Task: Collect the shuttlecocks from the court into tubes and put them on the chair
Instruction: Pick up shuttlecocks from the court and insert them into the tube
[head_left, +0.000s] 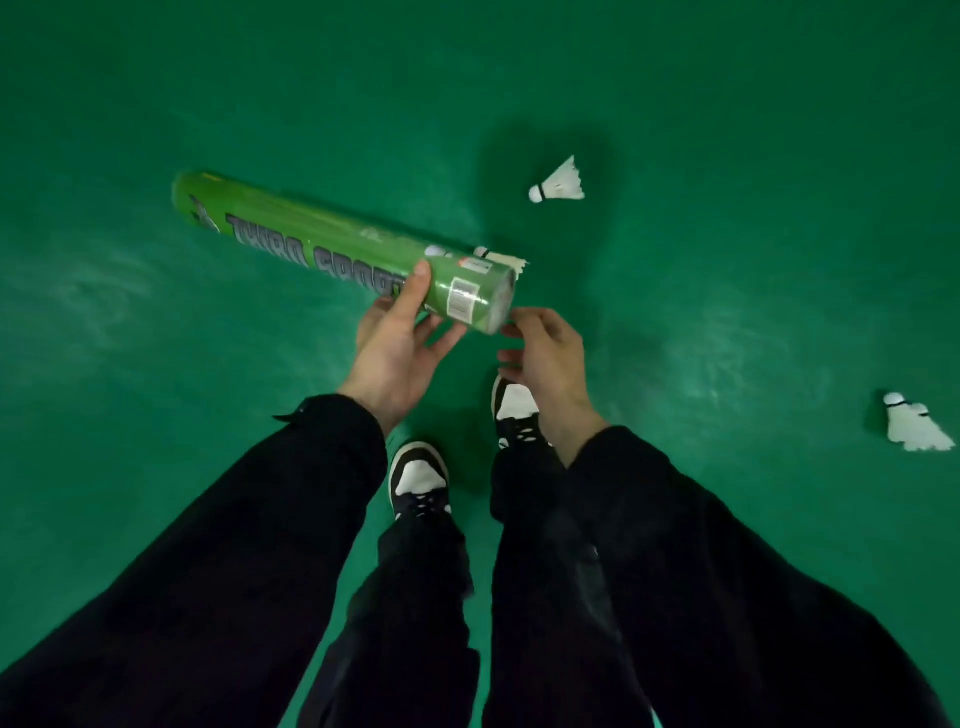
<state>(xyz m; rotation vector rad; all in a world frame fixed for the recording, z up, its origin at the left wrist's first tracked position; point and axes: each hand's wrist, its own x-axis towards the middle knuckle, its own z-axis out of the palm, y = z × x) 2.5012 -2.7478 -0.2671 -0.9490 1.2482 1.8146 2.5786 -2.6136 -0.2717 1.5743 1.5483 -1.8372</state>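
Your left hand (397, 343) grips the green tube (337, 249) near its open end: thumb laid over the top of the wall, fingers curled underneath. The tube is held off the floor, nearly level, its far closed end pointing toward 10 o'clock and its mouth toward 4 o'clock. Your right hand (543, 353) sits just beside the mouth, at 4 o'clock from it; fingers loosely curled, tips close to the rim, holding nothing visible. Whether the tips actually touch the rim: cannot tell. Label text on the tube reads partly "THIRD SPORT"; a white sticker sits near the mouth. One shuttlecock (501, 257) lies partly hidden behind the tube's mouth end, cork and a strip of feathers showing at 1 o'clock from the mouth. A second shuttlecock (561, 182) lies on the green court floor (727, 130) at 1 o'clock from your hands, on its side, cork toward 8 o'clock. A third shuttlecock (914, 423) lies well apart at 4 o'clock, near the right edge of view, cork toward 11 o'clock. Both your arms are in dark sleeves. Below the hands, at 6 o'clock, your two black-and-white shoes (421, 480) stand on the floor, the right one ahead of the left.
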